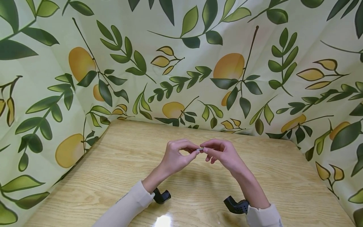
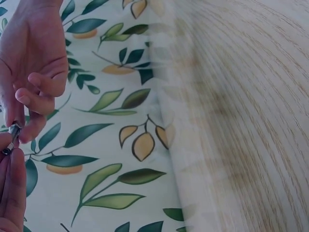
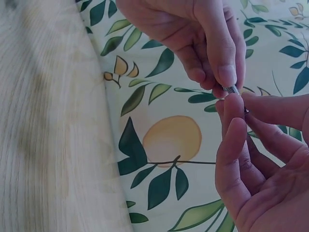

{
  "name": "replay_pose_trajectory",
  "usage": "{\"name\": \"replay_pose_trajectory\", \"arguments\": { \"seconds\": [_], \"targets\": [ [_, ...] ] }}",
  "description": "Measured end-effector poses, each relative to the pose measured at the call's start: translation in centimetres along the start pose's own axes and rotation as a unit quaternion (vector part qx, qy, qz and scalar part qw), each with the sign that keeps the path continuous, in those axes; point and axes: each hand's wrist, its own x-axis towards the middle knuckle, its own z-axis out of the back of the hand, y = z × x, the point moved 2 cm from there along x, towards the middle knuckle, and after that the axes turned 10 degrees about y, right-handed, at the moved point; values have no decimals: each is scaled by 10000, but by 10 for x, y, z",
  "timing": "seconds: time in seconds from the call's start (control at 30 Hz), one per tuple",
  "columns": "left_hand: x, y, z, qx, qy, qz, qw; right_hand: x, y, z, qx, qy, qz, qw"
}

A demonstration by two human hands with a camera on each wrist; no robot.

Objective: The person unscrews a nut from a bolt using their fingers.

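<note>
Between the fingertips of both hands is a small metal screw (image 1: 200, 149). In the right wrist view, ridges show on the bright shaft of the screw (image 3: 233, 90), with a darker end lower down. My left hand (image 1: 176, 157) pinches one end between thumb and fingers. From the other side, my right hand (image 1: 226, 154) pinches the screw with thumb and forefinger, its other fingers loosely curled below. Fingertips cover much of the screw. In the left wrist view a dark round end shows beside the left fingers (image 2: 17, 179).
Both hands are above a light wooden table (image 1: 136, 148). A cloth (image 1: 187, 88) printed with leaves and fruit hangs behind and at the sides. Black wrist-worn devices stick out inward below the left wrist (image 1: 162, 196) and right wrist (image 1: 236, 205).
</note>
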Motion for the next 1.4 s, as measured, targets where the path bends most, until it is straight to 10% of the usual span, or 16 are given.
{"name": "replay_pose_trajectory", "arguments": {
  "seconds": [1.4],
  "targets": [
    [0, 0, -1, 10, -12, 45, 10000, -1, 0, 1, -15, 35, -95, 9999]
  ]
}}
